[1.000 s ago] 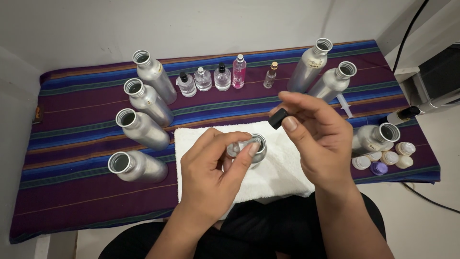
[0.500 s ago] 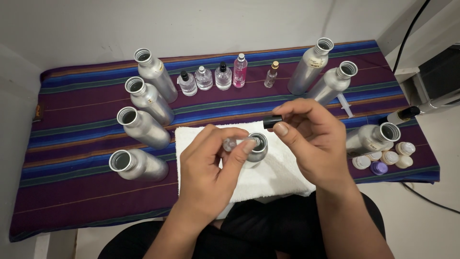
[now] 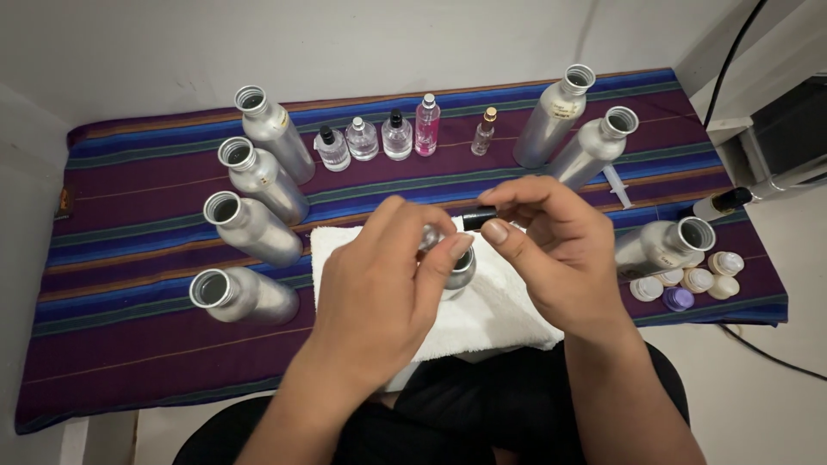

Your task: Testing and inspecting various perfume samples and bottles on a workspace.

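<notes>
My left hand (image 3: pixel 388 275) grips a small clear glass bottle (image 3: pixel 428 237), mostly hidden by my fingers, over a white towel (image 3: pixel 491 306). My right hand (image 3: pixel 551 250) pinches a small black cap (image 3: pixel 479 219) between thumb and fingers, right beside the top of that bottle. Just under both hands an open silver metal bottle (image 3: pixel 461 269) stands on the towel, partly covered by my left fingers.
Several open silver metal bottles (image 3: pixel 250 228) lie on the striped purple cloth (image 3: pixel 129 258) at left, more at back right (image 3: pixel 551 120) and right (image 3: pixel 663 245). Small glass bottles (image 3: pixel 379 138) line the back. Loose caps (image 3: pixel 689 284) and a syringe (image 3: pixel 618 185) sit at right.
Both hands came together: the left lifted the small glass bottle up and right, and the right brought the black cap down and left until it meets the bottle top.
</notes>
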